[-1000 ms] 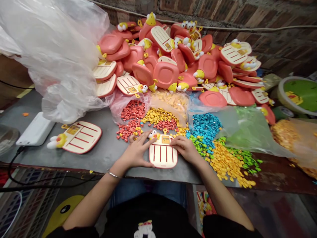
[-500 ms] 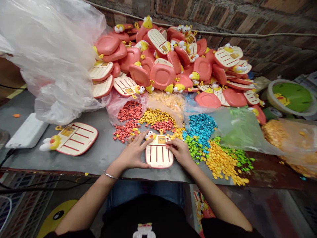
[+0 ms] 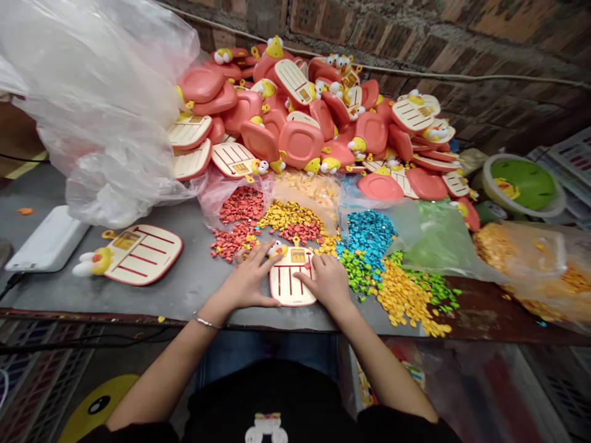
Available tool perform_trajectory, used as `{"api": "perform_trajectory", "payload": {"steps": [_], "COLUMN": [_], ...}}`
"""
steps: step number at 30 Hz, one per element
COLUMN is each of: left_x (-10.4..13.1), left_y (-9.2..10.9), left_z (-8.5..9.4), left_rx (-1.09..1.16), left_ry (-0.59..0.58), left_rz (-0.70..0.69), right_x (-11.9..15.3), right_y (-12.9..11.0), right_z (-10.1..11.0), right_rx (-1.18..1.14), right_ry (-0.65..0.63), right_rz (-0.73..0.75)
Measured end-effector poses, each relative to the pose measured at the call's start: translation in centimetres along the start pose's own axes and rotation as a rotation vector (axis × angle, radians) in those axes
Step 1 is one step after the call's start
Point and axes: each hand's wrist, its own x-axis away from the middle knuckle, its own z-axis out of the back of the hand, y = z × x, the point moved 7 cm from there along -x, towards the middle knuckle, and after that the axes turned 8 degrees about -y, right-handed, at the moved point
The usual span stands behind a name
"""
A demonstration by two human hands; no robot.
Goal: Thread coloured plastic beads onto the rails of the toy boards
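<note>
A cream-faced toy board (image 3: 290,286) with red slots and a yellow-beaked, goggle-eyed head lies flat on the table in front of me. My left hand (image 3: 247,277) grips its left side, thumb at the lower edge and fingers by the head. On the upper right of the board's face sits a small red piece (image 3: 307,266). My right hand (image 3: 329,284) rests over the board's right edge, its thumb stretched across the slots and apart from the index finger, close to that piece. Behind the board lie loose red pieces (image 3: 233,243) and yellow pieces (image 3: 290,216).
Blue pieces (image 3: 369,231), green pieces (image 3: 357,271) and orange-yellow pieces (image 3: 409,298) spread to the right. Another toy board (image 3: 148,255) lies left, beside a white power bank (image 3: 46,240). A heap of red-backed boards (image 3: 300,141) and a large plastic bag (image 3: 106,123) stand behind.
My right thumb has moved left and down across the board, away from the index finger, and the red piece now shows on the board's face. The view has shifted slightly.
</note>
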Motion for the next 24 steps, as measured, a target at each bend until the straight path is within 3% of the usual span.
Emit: {"api": "perform_trajectory", "payload": {"steps": [3,8,17,24], "left_x": [0.0,-0.1,0.0,0.0], "left_y": [0.0,0.0,-0.1,-0.2], "left_z": [-0.1,-0.2,0.0,0.1], "left_rx": [-0.005,0.016,0.001,0.008], "left_ry": [0.002,0.004,0.023,0.016], "left_rz": [0.000,0.004,0.001,0.015], "right_x": [-0.6,-1.3,-0.7,-1.4], "right_y": [-0.6,-0.7,1.9,2.6], "right_z": [-0.4,-1.0,-1.3,-2.0], "right_rx": [0.097,0.107,-0.163,-0.278], "right_ry": [-0.077,-0.075,-0.053,-0.228], "right_rz": [0.014,0.055,-0.035,0.012]}}
